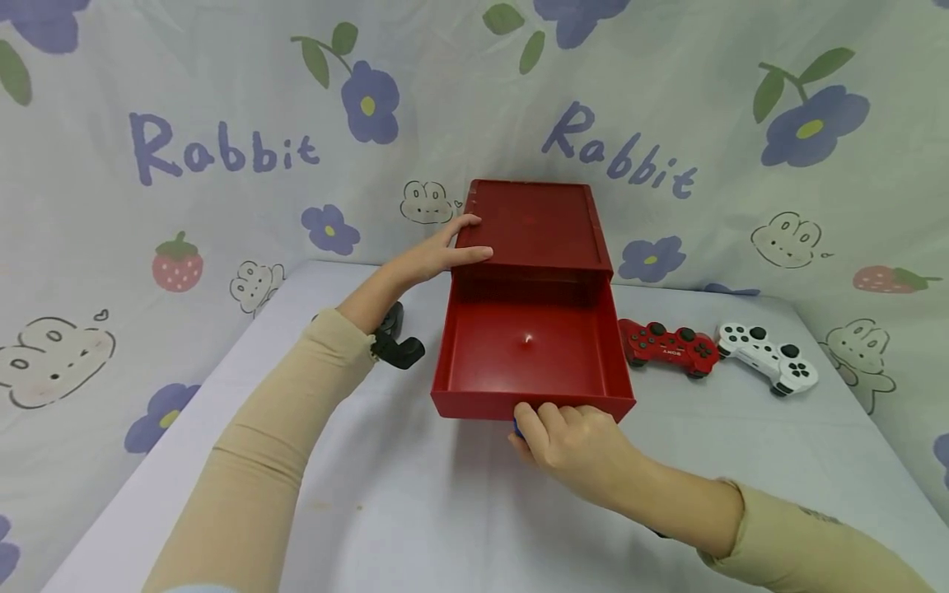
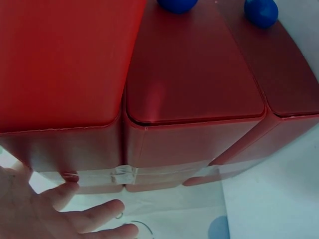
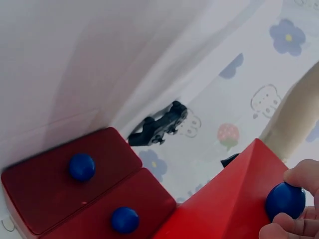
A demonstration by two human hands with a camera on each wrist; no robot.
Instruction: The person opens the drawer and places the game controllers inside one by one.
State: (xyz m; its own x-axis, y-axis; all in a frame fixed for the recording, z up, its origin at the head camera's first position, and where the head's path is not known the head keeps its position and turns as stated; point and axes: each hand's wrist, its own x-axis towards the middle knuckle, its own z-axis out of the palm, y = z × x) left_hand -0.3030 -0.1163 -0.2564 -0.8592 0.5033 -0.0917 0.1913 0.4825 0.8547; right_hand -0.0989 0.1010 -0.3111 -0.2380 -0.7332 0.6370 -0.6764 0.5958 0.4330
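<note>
A red drawer cabinet [image 1: 534, 226] stands on the table, its top drawer [image 1: 526, 329] pulled out toward me. The drawer's red floor shows a small bright spot. My right hand [image 1: 574, 449] pinches the round blue knob [image 3: 285, 201] on the drawer front. My left hand [image 1: 437, 251] rests on the cabinet's upper left edge, thumb and fingers extended. Below the top drawer, the two lower drawers are shut, and their blue knobs [image 3: 81, 167] show in the right wrist view. Clear tape [image 2: 124, 174] runs along the cabinet's side.
Right of the cabinet lie a red game controller [image 1: 667, 342] and a white game controller [image 1: 767, 358], close together. A black game controller [image 3: 159, 124] is on the left side, partly hidden by my left wrist in the head view. A patterned cloth [image 1: 259, 82] hangs close behind.
</note>
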